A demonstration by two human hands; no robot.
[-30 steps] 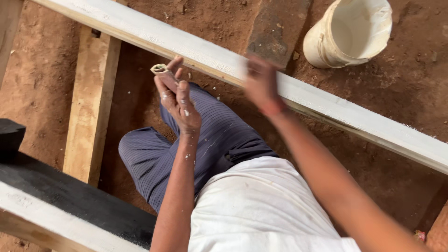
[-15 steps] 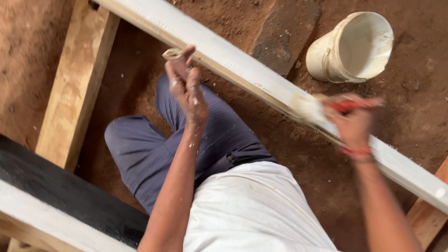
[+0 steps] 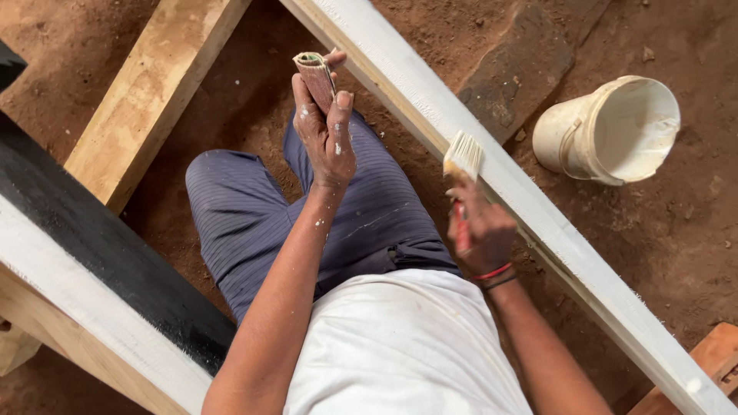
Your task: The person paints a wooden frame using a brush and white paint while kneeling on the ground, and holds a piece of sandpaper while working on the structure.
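Note:
My left hand (image 3: 327, 127), flecked with white paint, is raised over my lap and grips a folded piece of brown sandpaper (image 3: 314, 74). In my right hand (image 3: 480, 230) I hold a red-handled paintbrush (image 3: 463, 157) with white bristles. The bristles rest against the near edge of a long white-painted wooden plank (image 3: 530, 207) that runs diagonally from top centre to bottom right. I am seated, in blue striped trousers and a white shirt.
A white plastic bucket (image 3: 611, 131) lies tilted on the red dirt right of the plank. A bare wooden beam (image 3: 146, 92) lies at upper left, a black-and-white painted beam (image 3: 100, 284) at lower left. A dark flat board (image 3: 523, 65) lies behind the plank.
My right hand has drawn the brush back along the plank towards me. My left hand stays raised with the sandpaper. The view has shifted.

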